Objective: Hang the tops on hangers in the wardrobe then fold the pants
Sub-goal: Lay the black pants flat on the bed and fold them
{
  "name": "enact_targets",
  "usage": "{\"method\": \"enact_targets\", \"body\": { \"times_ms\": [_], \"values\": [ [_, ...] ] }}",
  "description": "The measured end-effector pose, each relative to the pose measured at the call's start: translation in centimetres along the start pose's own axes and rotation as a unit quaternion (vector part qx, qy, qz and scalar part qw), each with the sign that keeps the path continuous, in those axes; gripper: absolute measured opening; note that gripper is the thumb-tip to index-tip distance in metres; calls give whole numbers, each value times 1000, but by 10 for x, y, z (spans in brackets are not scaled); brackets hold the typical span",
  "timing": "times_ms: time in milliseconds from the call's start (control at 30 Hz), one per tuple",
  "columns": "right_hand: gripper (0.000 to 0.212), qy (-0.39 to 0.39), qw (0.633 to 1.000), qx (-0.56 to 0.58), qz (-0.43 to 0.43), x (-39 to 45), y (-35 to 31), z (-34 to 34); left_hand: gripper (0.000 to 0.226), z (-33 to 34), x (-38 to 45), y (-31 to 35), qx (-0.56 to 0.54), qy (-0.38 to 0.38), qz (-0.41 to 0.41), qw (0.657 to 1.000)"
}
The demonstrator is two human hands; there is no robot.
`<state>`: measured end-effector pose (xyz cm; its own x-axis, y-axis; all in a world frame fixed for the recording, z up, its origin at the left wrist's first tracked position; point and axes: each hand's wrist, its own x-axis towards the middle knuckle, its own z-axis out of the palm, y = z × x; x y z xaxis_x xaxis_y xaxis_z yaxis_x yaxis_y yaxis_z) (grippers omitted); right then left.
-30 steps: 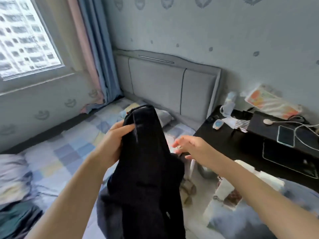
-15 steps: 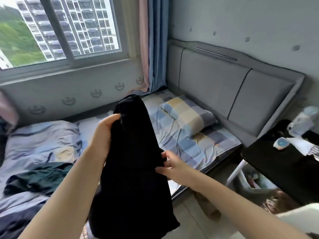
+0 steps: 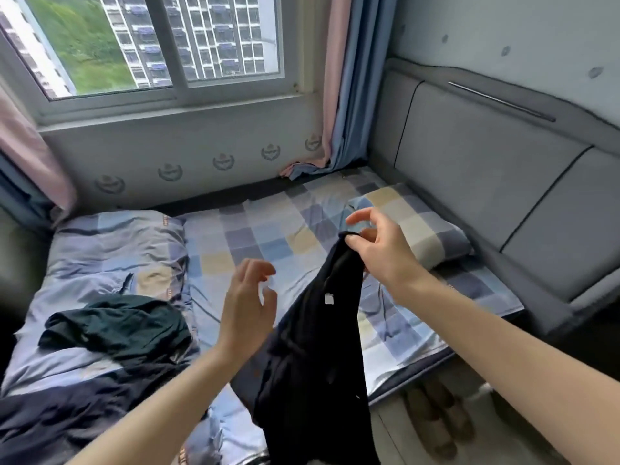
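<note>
The right hand (image 3: 382, 253) pinches the top edge of a black, soft fabric garment (image 3: 315, 357) between thumb and curled fingers, holding it up over the bed so the cloth hangs down in a long limp fold below the hand and past the mattress edge. A small white tag shows on the cloth a little below the grip. Whether it is a top or pants cannot be told from the way it hangs.

The left hand (image 3: 248, 303) hovers just to the left of the hanging cloth, fingers spread and loosely bent, holding nothing and not touching the fabric.

Beneath both hands lies the bed with a checked sheet of blue, lilac and pale yellow squares (image 3: 268, 236). Beyond the right hand, a pillow in the same checked cloth (image 3: 426, 229) rests against the grey padded headboard (image 3: 486, 169). To the left of the left hand a crumpled dark green garment (image 3: 117, 323) lies on a rumpled blue-grey quilt (image 3: 110, 250), and nearer than it, under the left forearm, spreads a dark navy cloth (image 3: 60, 417).

Below the right forearm, on the floor beside the bed, sits a pair of brownish slippers (image 3: 436, 417). Far beyond both hands are a sliding window (image 3: 161, 45) and pink and blue curtains (image 3: 349, 78) hanging at its right side.
</note>
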<state>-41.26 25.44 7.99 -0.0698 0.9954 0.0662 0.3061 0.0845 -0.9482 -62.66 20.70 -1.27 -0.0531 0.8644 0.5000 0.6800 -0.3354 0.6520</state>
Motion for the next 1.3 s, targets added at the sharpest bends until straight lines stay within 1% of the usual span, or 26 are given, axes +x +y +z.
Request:
{"method": "enact_targets", "body": {
  "times_ms": [33,67,100,167,233,367,433,500,600,667,733,767,833,867,900,933,967,1000,1033,1067,1100,1133,1167,1200,1233,1300],
  "values": [
    [20,7,1000,9,4,10,-1,-2,26,6,-11,-1,42,-19,97,994],
    [23,11,1000,17,8,19,-2,-5,22,13,-21,-4,79,-53,194,976],
    [26,11,1000,22,12,28,-4,-10,19,20,-30,-6,109,-101,274,950],
    [33,6,1000,25,13,43,-9,-20,18,36,-43,-10,157,-196,370,895],
    [37,-16,999,30,10,55,-12,-33,18,55,-45,-10,200,-247,412,854],
    [48,-77,995,48,31,70,-14,-61,31,83,-29,-6,293,-289,424,807],
    [51,-97,992,71,39,76,-15,-77,36,95,-24,-4,334,-315,441,771],
    [52,-112,989,85,38,82,-15,-94,36,115,-21,3,359,-323,472,738],
    [51,-126,988,86,29,88,-13,-114,26,146,-21,17,378,-322,489,717],
    [48,-131,987,85,33,89,-9,-125,26,158,-18,26,410,-358,448,709],
    [47,-135,986,91,41,91,-3,-136,32,160,-8,30,461,-392,391,693],
    [48,-137,985,92,43,92,1,-142,29,158,-2,30,486,-392,374,686],
    [50,-146,985,83,32,95,8,-152,20,147,9,33,514,-402,329,682],
    [51,-152,986,65,17,97,12,-156,21,137,12,34,524,-423,306,673],
    [50,-158,987,23,-17,98,19,-162,21,125,13,37,534,-440,288,662],
    [48,-167,981,-59,-84,99,26,-169,18,112,11,38,550,-456,278,642],
    [45,-191,950,-172,-174,99,33,-178,15,100,8,34,536,-473,281,641],
    [41,-227,892,-291,-261,99,41,-186,22,90,7,27,532,-505,252,631],
    [37,-266,814,-394,-334,99,51,-193,33,79,6,22,534,-546,225,605],
    [32,-303,729,-479,-384,98,60,-202,41,67,6,25,542,-583,203,570],
    [28,-334,649,-547,-410,100,68,-207,48,57,6,28,536,-597,188,567],
    [24,-353,584,-597,-421,102,72,-212,53,48,6,30,529,-602,176,573],
    [23,-364,542,-630,-421,103,74,-215,55,37,7,34,519,-602,164,584],
    [24,-369,516,-648,-422,106,74,-218,54,28,10,36,508,-595,162,601],
    [28,-368,501,-657,-428,109,71,-221,49,17,14,40,502,-580,151,624],
    [34,-355,488,-663,-442,113,66,-227,37,-4,20,45,489,-546,113,670]
  ]
}}
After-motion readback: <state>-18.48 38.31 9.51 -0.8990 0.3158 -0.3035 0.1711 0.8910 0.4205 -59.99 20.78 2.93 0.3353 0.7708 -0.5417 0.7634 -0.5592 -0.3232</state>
